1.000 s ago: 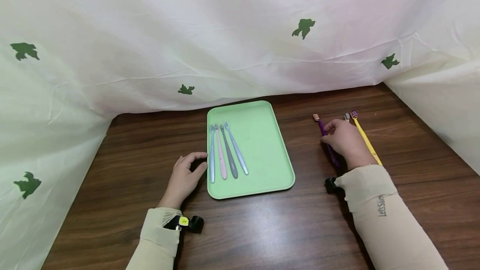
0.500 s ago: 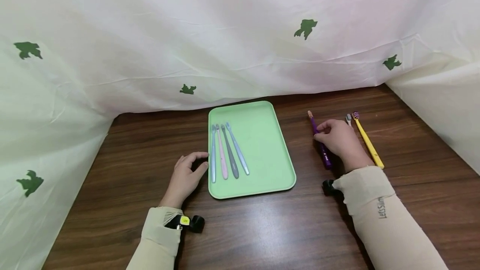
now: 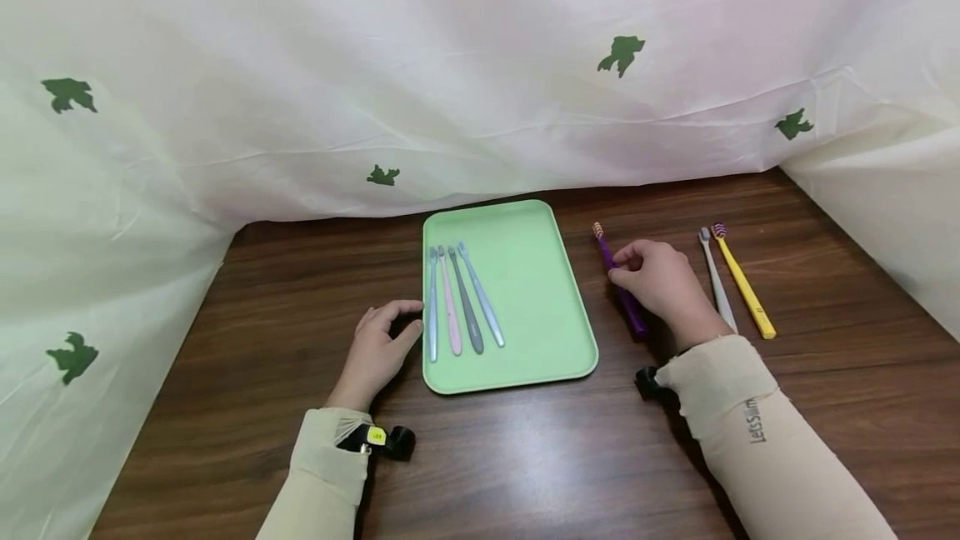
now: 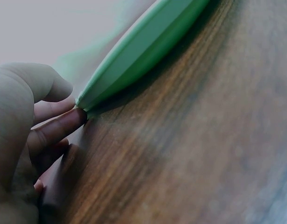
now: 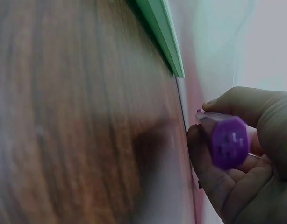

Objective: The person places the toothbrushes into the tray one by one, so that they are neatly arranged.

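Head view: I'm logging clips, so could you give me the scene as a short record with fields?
right hand: pinches the purple toothbrush, right of the tray
left hand: fingertips touch the left edge of the green tray
on tray, left to right: blue toothbrush, pink toothbrush, dark grey toothbrush, second blue toothbrush
beyond right hand, on table: light grey toothbrush, yellow toothbrush
backdrop: white cloth with green bird-like shapes
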Demonstrator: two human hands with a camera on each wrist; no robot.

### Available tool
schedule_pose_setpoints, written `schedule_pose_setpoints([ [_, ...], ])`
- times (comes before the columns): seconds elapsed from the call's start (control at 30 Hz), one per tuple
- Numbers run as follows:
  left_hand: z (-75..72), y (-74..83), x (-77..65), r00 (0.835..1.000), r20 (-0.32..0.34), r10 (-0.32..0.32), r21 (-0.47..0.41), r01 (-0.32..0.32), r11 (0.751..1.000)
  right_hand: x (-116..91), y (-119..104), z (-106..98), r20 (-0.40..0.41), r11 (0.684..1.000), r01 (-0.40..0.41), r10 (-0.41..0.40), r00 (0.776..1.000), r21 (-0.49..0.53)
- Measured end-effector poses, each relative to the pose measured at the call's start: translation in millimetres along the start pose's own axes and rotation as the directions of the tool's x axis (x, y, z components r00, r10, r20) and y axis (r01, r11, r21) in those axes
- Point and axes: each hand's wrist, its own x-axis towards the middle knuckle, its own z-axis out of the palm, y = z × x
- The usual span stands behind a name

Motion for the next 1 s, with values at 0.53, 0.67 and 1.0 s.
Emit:
schedule_pose_setpoints([
  [0.53,-1.0,0.7,0.2,1.0,-0.003,0.005,0.006,-0.005,1.0,-3,-8,5,-0.044,0.998,0.049,-0.047,0.998,0.043],
  [0.67,-1.0,1.3,-0.2,1.0,-0.01,0.008,0.007,-0.008,1.0,-5,-13,7,-0.039,0.996,0.068,-0.066,0.997,0.053],
  [1.0,1.0,2.2,-1.4,1.0,-0.005,0.008,0.004,-0.008,1.0,-8,-20,13,-0.039,0.989,0.124,-0.122,0.992,0.079],
])
